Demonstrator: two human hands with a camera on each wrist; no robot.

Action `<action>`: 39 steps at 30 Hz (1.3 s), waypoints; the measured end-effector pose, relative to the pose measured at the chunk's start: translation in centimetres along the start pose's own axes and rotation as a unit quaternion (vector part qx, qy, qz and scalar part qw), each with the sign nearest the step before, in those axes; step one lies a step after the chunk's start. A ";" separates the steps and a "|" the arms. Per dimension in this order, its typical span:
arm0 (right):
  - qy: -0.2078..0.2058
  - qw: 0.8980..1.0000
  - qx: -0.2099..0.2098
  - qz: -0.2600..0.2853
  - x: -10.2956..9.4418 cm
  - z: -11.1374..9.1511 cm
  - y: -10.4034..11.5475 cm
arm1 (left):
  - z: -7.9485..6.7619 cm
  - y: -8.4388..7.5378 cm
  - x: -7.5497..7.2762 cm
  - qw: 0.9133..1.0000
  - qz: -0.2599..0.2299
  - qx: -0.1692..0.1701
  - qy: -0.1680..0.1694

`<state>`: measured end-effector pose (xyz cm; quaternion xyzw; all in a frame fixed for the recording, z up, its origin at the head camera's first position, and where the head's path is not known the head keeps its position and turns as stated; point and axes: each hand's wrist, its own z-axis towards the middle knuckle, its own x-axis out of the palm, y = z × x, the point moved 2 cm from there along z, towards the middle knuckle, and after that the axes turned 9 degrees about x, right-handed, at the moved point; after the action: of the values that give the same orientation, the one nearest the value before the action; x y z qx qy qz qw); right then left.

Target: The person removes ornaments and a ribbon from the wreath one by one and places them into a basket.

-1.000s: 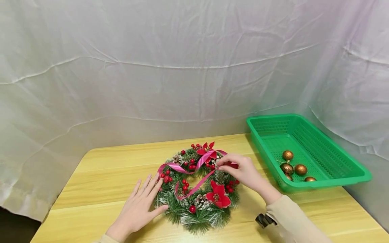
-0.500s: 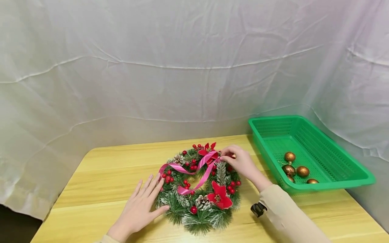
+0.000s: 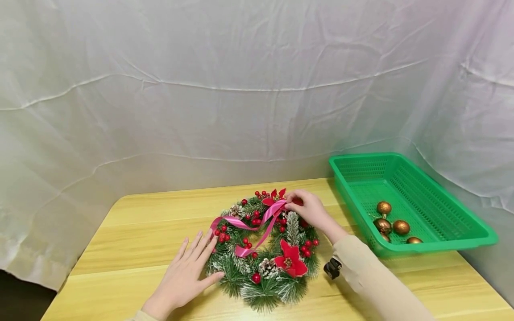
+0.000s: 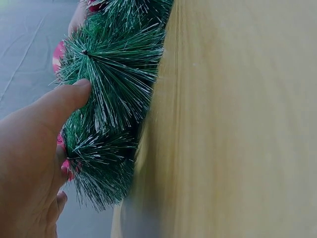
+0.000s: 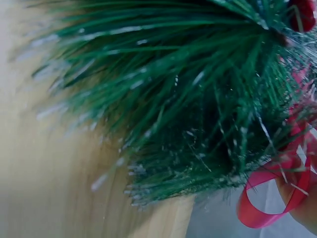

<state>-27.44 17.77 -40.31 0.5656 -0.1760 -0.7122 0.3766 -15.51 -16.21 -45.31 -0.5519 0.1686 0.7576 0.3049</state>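
A green Christmas wreath [image 3: 261, 290] with frosted tips, red berries, pinecones and red poinsettias lies flat. Looped across its top is a pink ribbon [image 3: 230, 219]. My left hand [image 3: 180, 278] rests on the wreath's left side, fingers straight and spread; in the left wrist view its thumb [image 4: 72, 96] touches the green needles. At the back right of the wreath, beside the rear poinsettia [image 3: 274, 196], my right hand [image 3: 309, 211] pinches the ribbon between thumb and finger. The right wrist view shows a ribbon loop [image 5: 255, 215] by that hand, largely behind needles.
A green plastic basket [image 3: 437, 243] stands to the right on the wooden table [image 3: 132, 236]. Several bronze baubles [image 3: 401, 227] lie in its near end. A pale curtain [image 3: 225, 120] hangs behind the table and along both sides. A black wrist camera [image 3: 332, 268] sits under the right sleeve.
My right hand has moved toward the back of the wreath and slightly left, drawing the ribbon's pinched part with it. The left hand stays in place on the wreath.
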 end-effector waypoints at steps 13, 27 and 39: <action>-0.001 1.000 -0.015 -0.026 0.3 0.0 -0.4 | 0.1 0.1 0.1 1.000 -0.005 -0.002 0.002; -0.011 0.999 -0.042 -0.024 -0.3 -0.3 0.3 | 0.1 0.2 0.2 1.000 -0.002 -0.001 0.005; 0.002 0.996 0.029 0.083 -2.1 -0.9 2.3 | 0.0 0.1 0.0 1.000 0.000 -0.003 -0.005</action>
<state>-25.66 17.99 -37.65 0.5609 -0.2426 -0.6720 0.4184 -15.56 -16.27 -45.33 -0.5491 0.1652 0.7606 0.3043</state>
